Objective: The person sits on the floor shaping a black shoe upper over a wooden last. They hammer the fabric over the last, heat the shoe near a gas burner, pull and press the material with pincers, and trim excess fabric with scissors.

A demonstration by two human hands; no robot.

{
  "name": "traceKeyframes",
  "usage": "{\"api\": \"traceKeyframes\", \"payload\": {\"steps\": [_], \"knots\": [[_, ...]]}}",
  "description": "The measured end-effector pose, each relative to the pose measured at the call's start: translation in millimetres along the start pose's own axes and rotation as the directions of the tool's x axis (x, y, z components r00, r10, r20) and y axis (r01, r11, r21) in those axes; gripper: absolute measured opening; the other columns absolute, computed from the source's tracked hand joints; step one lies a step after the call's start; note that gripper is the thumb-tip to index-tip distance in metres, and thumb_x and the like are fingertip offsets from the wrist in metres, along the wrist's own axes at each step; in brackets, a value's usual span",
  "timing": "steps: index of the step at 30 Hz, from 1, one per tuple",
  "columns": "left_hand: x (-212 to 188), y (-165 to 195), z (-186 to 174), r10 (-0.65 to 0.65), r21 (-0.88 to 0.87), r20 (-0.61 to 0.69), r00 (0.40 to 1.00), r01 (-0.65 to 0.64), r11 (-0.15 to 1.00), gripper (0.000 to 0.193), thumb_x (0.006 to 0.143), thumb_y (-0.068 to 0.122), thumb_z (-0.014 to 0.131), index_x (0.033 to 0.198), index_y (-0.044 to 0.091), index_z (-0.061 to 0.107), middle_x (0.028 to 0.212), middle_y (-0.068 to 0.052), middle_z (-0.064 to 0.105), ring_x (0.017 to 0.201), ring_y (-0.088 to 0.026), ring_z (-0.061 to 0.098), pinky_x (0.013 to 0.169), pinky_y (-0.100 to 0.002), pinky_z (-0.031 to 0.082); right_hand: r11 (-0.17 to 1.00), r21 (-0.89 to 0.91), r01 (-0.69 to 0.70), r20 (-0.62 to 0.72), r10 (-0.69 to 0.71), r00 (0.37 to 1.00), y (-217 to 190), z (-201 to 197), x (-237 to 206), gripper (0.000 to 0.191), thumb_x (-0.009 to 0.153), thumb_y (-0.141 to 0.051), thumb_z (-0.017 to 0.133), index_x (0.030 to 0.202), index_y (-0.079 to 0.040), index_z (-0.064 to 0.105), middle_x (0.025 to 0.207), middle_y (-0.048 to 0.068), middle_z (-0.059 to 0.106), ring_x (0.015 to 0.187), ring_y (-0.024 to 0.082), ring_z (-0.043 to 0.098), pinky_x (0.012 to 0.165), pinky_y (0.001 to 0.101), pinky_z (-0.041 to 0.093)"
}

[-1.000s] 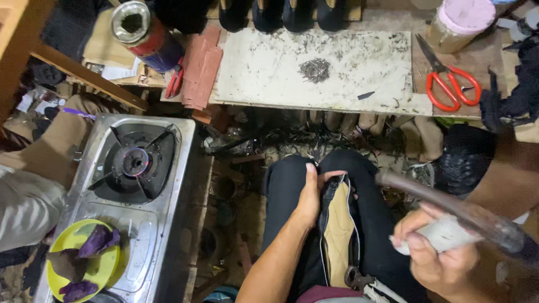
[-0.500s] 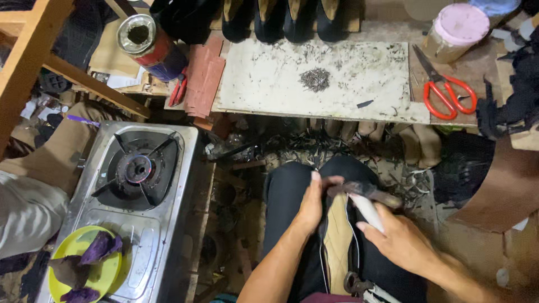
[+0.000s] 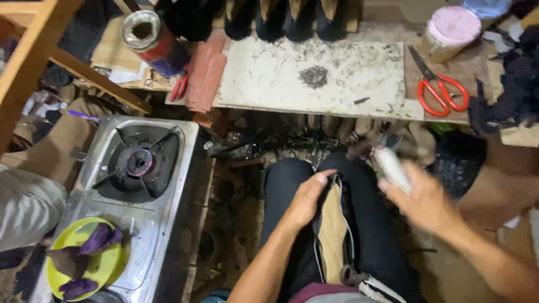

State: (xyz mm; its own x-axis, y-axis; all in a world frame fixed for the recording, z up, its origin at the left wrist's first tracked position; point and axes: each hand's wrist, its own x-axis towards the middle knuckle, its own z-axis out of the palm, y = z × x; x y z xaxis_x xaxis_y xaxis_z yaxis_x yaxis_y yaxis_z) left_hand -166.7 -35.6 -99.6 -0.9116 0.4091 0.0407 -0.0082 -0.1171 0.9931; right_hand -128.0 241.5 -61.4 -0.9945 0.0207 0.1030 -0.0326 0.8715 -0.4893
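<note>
A yellow-green plate [image 3: 62, 247] on the steel gas stove [image 3: 168, 224], well left of the left hand's fingers, holds purple sweet potato pieces [image 3: 96, 240]. Far beyond the fingers, an open tin can [image 3: 151, 39] stands tilted at the bench's left end; its inside is dark and I cannot tell what it holds. A pink-lidded jar [image 3: 449, 33] stands closed at the right, with red-handled scissors [image 3: 441, 90] just beside it.

The left hand [image 3: 306, 199] presses flat on a black shoe upper with a tan lining [image 3: 332, 235] lying on the lap, fingers together at its far end. The upper's long axis runs from the body toward the bench, its tip pointing away.

The right hand [image 3: 421, 202], blurred, is closed around the white handle of a hammer [image 3: 387, 163], whose dark head sits above and left of the fingers.
</note>
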Motion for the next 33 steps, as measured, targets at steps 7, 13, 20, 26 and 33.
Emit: {"api": "traceKeyframes", "payload": {"steps": [7, 13, 20, 26, 33], "knots": [[-16.7, 94.6, -10.7, -0.055, 0.640, 0.021, 0.998, 0.029, 0.768, 0.047, 0.092, 0.037, 0.061, 0.124, 0.004, 0.069, 0.096, -0.025, 0.073, 0.094, -0.041, 0.071, 0.084, -0.046, 0.055, 0.887, -0.461, 0.013, -0.003, -0.017, 1.000, -10.5, -54.1, 99.3, 0.063, 0.096, -0.046, 0.062, 0.151, -0.016, 0.056, 0.106, 0.018, 0.070, 0.073, 0.037, 0.071, 0.064, 0.0524, 0.057], [-18.2, 106.0, -6.7, -0.107, 0.739, -0.002, 0.994, 0.073, 0.670, 0.042, 0.093, 0.032, 0.054, 0.122, 0.006, 0.071, 0.088, -0.026, 0.072, 0.089, -0.043, 0.070, 0.084, -0.049, 0.054, 0.789, -0.609, 0.081, -0.043, -0.135, 0.990, -11.6, -53.2, 112.0, 0.055, 0.093, -0.038, 0.066, 0.143, -0.016, 0.060, 0.109, 0.016, 0.068, 0.087, 0.035, 0.070, 0.073, 0.0498, 0.057], [-28.3, 71.3, -16.8, -0.153, 0.467, -0.060, 0.986, 0.163, 0.869, 0.041, 0.097, 0.024, 0.053, 0.130, 0.004, 0.069, 0.080, -0.021, 0.069, 0.079, -0.031, 0.066, 0.076, -0.041, 0.053, 0.707, -0.166, 0.688, 0.074, -0.686, 0.723, -40.0, -19.9, -3.5, 0.034, 0.084, -0.022, 0.063, 0.106, 0.002, 0.069, 0.110, 0.019, 0.072, 0.100, 0.034, 0.067, 0.086, 0.0471, 0.054], [-42.0, 41.6, 4.5, -0.209, -0.225, 0.043, 0.977, 0.213, 0.951, 0.058, 0.086, 0.005, 0.067, 0.141, 0.007, 0.051, 0.120, -0.008, 0.071, 0.109, -0.015, 0.067, 0.099, -0.031, 0.053, 0.970, 0.232, 0.080, 0.788, -0.235, 0.569, -20.7, 42.6, -128.4, 0.043, 0.088, -0.040, 0.077, 0.121, -0.014, 0.072, 0.097, 0.014, 0.075, 0.083, 0.028, 0.075, 0.076, 0.0413, 0.057], [-44.5, 60.1, 22.0, -0.132, 0.088, -0.059, 0.989, 0.137, 0.987, 0.050, 0.087, 0.010, 0.069, 0.135, 0.000, 0.059, 0.119, -0.008, 0.074, 0.109, -0.014, 0.068, 0.099, -0.028, 0.052, 0.562, 0.584, -0.586, 0.737, -0.064, 0.673, 19.4, 41.0, -133.0, 0.038, 0.089, -0.027, 0.074, 0.115, 0.001, 0.071, 0.085, 0.011, 0.079, 0.073, 0.023, 0.073, 0.067, 0.0380, 0.063]]}}
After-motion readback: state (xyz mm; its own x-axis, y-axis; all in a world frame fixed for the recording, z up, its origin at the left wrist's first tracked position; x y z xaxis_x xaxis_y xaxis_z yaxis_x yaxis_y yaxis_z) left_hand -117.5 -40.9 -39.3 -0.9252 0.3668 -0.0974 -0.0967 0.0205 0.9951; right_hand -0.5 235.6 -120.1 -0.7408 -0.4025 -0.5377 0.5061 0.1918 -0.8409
